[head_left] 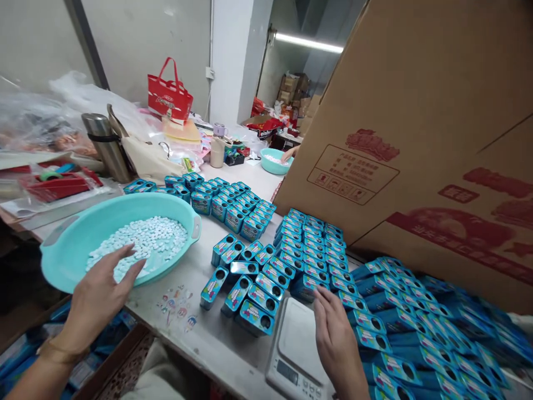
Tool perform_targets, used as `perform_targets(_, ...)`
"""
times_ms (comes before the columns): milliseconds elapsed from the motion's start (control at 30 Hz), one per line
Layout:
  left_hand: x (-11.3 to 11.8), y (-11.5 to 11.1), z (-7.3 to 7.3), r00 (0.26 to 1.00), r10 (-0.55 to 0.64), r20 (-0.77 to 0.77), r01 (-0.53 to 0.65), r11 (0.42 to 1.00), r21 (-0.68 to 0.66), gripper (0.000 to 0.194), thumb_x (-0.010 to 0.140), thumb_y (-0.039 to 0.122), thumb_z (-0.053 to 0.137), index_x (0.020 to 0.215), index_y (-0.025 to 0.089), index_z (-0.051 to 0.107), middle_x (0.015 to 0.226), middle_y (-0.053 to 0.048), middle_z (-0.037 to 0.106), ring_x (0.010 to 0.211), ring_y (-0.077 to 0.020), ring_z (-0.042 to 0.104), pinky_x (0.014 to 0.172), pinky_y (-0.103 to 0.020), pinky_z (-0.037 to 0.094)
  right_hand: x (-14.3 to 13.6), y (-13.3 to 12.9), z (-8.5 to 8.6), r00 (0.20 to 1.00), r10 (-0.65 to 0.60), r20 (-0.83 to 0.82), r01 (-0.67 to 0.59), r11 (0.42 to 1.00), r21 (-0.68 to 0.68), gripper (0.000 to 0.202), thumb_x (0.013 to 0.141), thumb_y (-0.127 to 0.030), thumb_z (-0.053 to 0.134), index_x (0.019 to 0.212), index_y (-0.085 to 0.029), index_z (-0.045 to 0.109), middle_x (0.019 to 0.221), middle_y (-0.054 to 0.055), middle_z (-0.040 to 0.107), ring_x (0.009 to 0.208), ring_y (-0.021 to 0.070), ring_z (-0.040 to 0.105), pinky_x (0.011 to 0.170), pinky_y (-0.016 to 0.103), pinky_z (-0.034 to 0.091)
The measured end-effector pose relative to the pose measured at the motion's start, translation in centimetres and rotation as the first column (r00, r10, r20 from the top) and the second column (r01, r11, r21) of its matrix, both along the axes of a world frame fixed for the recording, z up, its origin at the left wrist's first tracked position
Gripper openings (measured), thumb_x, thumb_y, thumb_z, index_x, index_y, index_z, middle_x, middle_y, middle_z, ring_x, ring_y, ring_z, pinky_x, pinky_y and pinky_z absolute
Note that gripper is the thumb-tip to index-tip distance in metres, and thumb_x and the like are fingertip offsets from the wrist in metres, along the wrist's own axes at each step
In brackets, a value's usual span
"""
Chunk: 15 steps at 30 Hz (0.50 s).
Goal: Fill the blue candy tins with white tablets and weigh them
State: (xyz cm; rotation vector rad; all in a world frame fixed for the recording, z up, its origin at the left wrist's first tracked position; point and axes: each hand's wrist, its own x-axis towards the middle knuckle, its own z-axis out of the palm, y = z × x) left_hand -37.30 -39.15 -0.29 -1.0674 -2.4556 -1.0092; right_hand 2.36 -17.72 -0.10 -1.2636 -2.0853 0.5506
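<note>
My left hand (100, 291) hovers over the near rim of a turquoise basin (66, 247), thumb and fingers apart, with nothing visible in it. Small white tablets (156, 236) cover part of the basin's bottom. My right hand (335, 328) is beside a white digital scale (297, 336), its fingers stretched out and close together; its palm side is hidden. Next to the scale stand several small blue tins (256, 318) with a round hole in their tops. Many more tins (310, 261) form rows behind the scale and to its right.
A large cardboard box (400, 139) rises behind the rows at the right. At the back left are a steel thermos (106, 147), a red bag (169, 94) and a tape dispenser (58, 180). A co-worker's hand (290, 154) reaches into another turquoise basin (270, 161). Stickers (177, 308) mark the table's front.
</note>
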Motion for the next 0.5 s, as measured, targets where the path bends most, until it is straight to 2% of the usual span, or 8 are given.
perform_targets(100,-0.2,-0.9,-1.2,0.99,-0.039,-0.136,0.034,0.999,-0.039,0.046,0.089,0.054,0.049,0.122,0.023,0.057,0.096,-0.006,0.069,0.094,-0.0293,0.064,0.093,-0.047,0.046,-6.8,-1.5,4.4,0.968,0.246,-0.051,-0.245,0.969,0.022,0.037,0.096,-0.036,0.035,0.121,-0.024,0.061,0.135,0.008,0.051,0.127,0.0238,0.046,0.111,0.047,0.037)
perform_targets(167,0.6,-0.9,-1.3,0.987,-0.063,-0.151,0.069,0.997,0.039,0.043,0.09,0.05,0.051,0.121,0.021,0.058,0.096,-0.006,0.068,0.094,-0.0279,0.064,0.095,-0.047,0.046,-12.5,-2.4,6.6,0.905,0.422,-0.05,-0.419,0.905,0.071,0.037,0.097,-0.032,0.035,0.123,-0.02,0.058,0.132,0.01,0.052,0.126,0.0219,0.045,0.11,0.044,0.038)
perform_targets(233,2.0,-0.8,-1.3,0.993,-0.072,-0.096,0.088,0.981,0.175,0.04,0.089,0.044,0.054,0.121,0.02,0.057,0.103,-0.007,0.066,0.1,-0.0273,0.063,0.097,-0.045,0.046,-18.3,-3.5,7.9,0.815,0.578,-0.025,-0.573,0.813,0.103,0.036,0.098,-0.029,0.033,0.121,-0.018,0.058,0.13,0.011,0.053,0.124,0.0203,0.046,0.109,0.041,0.038)
perform_targets(300,4.0,-0.8,-2.1,0.991,-0.13,-0.035,0.134,0.957,0.256,0.041,0.087,0.042,0.057,0.123,0.022,0.054,0.111,-0.007,0.064,0.106,-0.0282,0.061,0.098,-0.046,0.047,-22.8,-4.6,8.3,0.746,0.666,0.004,-0.662,0.74,0.121,0.037,0.098,-0.031,0.036,0.126,-0.016,0.053,0.133,0.013,0.05,0.125,0.0207,0.044,0.109,0.041,0.038)
perform_targets(400,7.2,-1.3,-5.0,0.94,-0.338,0.035,0.324,0.922,0.21,0.056,0.083,0.043,0.061,0.134,0.028,0.044,0.126,-0.009,0.058,0.114,-0.0309,0.058,0.097,-0.048,0.05,-25.9,-5.6,7.9,0.701,0.709,0.074,-0.712,0.692,0.122,0.044,0.095,-0.038,0.043,0.136,-0.019,0.044,0.142,0.014,0.042,0.13,0.0239,0.039,0.107,0.045,0.039)
perform_targets(467,9.1,-1.5,-7.4,0.869,-0.481,0.116,0.457,0.87,0.183,0.07,0.08,0.043,0.065,0.142,0.029,0.035,0.135,-0.01,0.053,0.12,-0.0326,0.055,0.097,-0.048,0.051,-25.5,-5.6,7.2,0.708,0.7,0.097,-0.707,0.701,0.096,0.045,0.094,-0.04,0.045,0.136,-0.023,0.044,0.143,0.012,0.04,0.131,0.024,0.039,0.107,0.044,0.038)
perform_targets(500,9.8,-1.3,-8.4,0.835,-0.516,0.194,0.488,0.855,0.174,0.079,0.078,0.044,0.067,0.146,0.028,0.03,0.142,-0.012,0.047,0.127,-0.035,0.049,0.1,-0.05,0.048,-24.7,-5.3,6.8,0.726,0.68,0.104,-0.687,0.723,0.076,0.044,0.094,-0.04,0.045,0.135,-0.023,0.045,0.142,0.012,0.041,0.13,0.0238,0.04,0.108,0.043,0.038)
